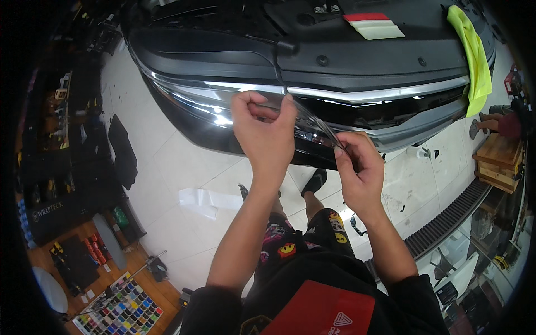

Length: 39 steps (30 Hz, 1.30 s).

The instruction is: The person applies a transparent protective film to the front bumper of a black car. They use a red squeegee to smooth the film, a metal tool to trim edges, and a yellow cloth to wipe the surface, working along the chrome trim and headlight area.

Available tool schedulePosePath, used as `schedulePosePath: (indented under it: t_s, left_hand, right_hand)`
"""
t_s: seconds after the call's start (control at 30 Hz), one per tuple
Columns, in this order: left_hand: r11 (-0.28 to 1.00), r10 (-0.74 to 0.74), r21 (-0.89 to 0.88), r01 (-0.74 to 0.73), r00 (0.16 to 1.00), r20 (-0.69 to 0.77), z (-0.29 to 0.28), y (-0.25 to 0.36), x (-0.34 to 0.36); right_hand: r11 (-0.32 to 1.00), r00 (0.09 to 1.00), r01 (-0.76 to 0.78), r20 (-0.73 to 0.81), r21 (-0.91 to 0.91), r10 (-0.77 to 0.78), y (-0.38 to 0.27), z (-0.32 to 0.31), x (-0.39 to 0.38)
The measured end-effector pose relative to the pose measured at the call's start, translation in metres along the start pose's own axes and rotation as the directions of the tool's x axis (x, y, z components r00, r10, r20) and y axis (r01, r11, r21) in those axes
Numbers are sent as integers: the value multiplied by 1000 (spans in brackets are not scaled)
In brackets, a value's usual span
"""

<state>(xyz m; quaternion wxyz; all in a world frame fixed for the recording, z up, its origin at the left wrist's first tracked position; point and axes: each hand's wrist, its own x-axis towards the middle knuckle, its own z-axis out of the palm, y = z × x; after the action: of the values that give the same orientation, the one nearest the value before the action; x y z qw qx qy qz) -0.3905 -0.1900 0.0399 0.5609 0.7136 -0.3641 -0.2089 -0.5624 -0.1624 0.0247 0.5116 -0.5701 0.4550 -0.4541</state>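
From the head view, I see the right hand pinching the lower end of a thin, dark, glossy strip between thumb and fingers. The strip slants up in front of the car's grille to the left hand, whose thumb tip sits beside its upper end; whether those fingers grip it, I cannot tell. A yellow-green cloth drapes over the car's front edge.

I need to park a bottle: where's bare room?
Bare: floor tiles between the black item and white sheet; black panel between the pale card and yellow cloth. Crowded: before the grille, with left hand, right hand and dark strip.
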Motion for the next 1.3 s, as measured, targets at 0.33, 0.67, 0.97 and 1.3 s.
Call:
schedulePosePath:
  t_s: [0.33,0.67,0.97,1.3]
  left_hand:
    - [962,-66,-262,75,997,41,0,-6,-1]
    - [974,-56,-220,56,998,5,6,-4,-4]
    - [992,-57,-114,55,998,-11,6,-2,-2]
    - [977,-51,-206,52,999,9,4,-6,-4]
  right_hand:
    - [996,1000,-19,-12,-89,18,6,-19,-14]
    - [997,1000,-18,19,-74,19,8,-15,-17]
    - [995,998,-38,39,-97,42,11,-18,-21]
    - [993,998,-51,37,-103,55,14,-18,-22]
